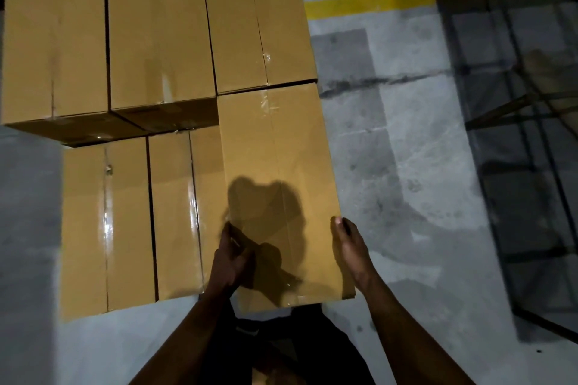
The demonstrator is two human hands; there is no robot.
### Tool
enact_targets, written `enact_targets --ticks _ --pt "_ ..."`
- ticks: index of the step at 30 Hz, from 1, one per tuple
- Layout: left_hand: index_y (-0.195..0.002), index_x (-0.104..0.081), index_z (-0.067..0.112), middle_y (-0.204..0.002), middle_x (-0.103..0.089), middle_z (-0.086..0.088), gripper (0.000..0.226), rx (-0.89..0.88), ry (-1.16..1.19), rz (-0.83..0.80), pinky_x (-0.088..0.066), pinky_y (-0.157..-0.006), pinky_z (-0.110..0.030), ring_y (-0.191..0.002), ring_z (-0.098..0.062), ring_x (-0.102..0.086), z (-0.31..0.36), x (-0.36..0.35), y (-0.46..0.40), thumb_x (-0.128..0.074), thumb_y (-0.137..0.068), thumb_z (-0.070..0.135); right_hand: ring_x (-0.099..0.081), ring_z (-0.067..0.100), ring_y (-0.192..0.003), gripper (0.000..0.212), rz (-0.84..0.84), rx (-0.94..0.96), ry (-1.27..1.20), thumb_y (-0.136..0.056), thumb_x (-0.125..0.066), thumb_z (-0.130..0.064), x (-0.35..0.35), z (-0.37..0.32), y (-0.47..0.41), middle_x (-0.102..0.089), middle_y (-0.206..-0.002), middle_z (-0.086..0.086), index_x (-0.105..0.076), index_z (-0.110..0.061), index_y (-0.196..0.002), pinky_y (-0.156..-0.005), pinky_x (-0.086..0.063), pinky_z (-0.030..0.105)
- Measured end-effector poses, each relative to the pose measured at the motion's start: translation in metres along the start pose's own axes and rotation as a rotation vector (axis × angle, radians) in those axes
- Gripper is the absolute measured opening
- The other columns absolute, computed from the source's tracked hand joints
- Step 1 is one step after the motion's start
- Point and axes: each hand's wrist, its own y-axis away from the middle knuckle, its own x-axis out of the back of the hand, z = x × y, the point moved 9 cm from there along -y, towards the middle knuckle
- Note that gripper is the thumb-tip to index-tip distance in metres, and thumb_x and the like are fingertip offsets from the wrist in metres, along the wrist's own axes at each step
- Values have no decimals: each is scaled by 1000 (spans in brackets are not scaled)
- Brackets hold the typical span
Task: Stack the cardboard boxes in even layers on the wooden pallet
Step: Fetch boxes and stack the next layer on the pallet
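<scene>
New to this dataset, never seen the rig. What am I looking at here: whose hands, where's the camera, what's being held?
There is no robot: a person works with bare hands. The one picture comes from a wide-angle camera on their head, looking forward and down, so the arms enter from the bottom. The left hand and right hand hold the two sides of the near end of a long box at the right of the stack. Beside it lie lower boxes; behind sits a higher row of boxes. The pallet is hidden under them. Right of the stack are grey floor, a yellow line and a metal frame.
</scene>
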Motion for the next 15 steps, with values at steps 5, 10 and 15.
enact_targets --ticks 5,10,15 --pt "-156 -22 42 -137 -52 17 85 11 55 -29 -52 -87 -23 -118 -4 -57 -8 -6 -18 -73 -87 49 -65 29 -122 92 -281 -164 -310 -91 -14 -83 -21 29 -45 -69 -132 6 -58 -22 -144 -113 -44 52" --pt "-157 -16 50 -142 -49 11 91 5 47 -46 -56 -96 -47 -121 -17 -58 -33 -9 -29 -68 -84 62 -67 39 -117 97 -358 -278 -391 -86 -20 -88 -31 59 -67 -69 -130 17 -60 -20 -142 -109 -47 56" --pt "-159 -21 45 -135 -54 4 73 73 85 42 -53 -93 -45 -120 -23 -56 -51 -11 -37 -63 -100 40 -64 40 -122 93 -374 -379 -412 -88 -17 -86 -33 86 -71 -67 -134 16 -58 -23 -142 -111 -44 57"
